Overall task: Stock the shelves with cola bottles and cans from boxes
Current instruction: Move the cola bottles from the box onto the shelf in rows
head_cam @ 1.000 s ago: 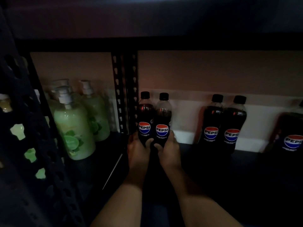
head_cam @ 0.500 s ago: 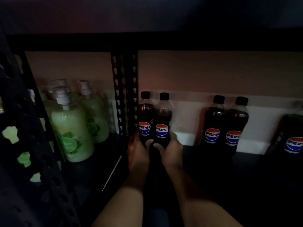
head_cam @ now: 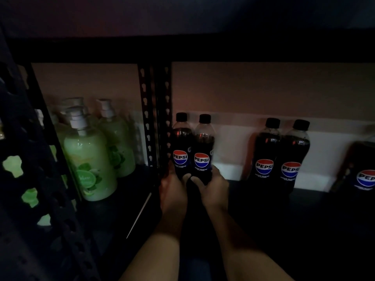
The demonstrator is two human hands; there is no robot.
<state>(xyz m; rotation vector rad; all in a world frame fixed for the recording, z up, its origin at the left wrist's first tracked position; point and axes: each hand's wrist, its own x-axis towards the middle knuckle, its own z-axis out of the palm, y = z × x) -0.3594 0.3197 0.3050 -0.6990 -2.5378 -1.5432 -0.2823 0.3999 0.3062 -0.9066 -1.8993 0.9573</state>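
Two black-capped cola bottles stand upright side by side at the back left of a dark shelf. My left hand grips the base of the left cola bottle. My right hand grips the base of the right cola bottle, thumb across its front. Both bottles touch each other, right beside the perforated upright post. A pair of cola bottles stands further right against the wall, and another cola bottle is cut off by the right edge.
Several green pump soap bottles fill the neighbouring bay on the left. A perforated black frame crosses the near left. The upper shelf board hangs low overhead. The scene is very dim.
Both hands still hold the two bottles at the same spot by the post; the view has shifted only slightly. No bottle has been let go.
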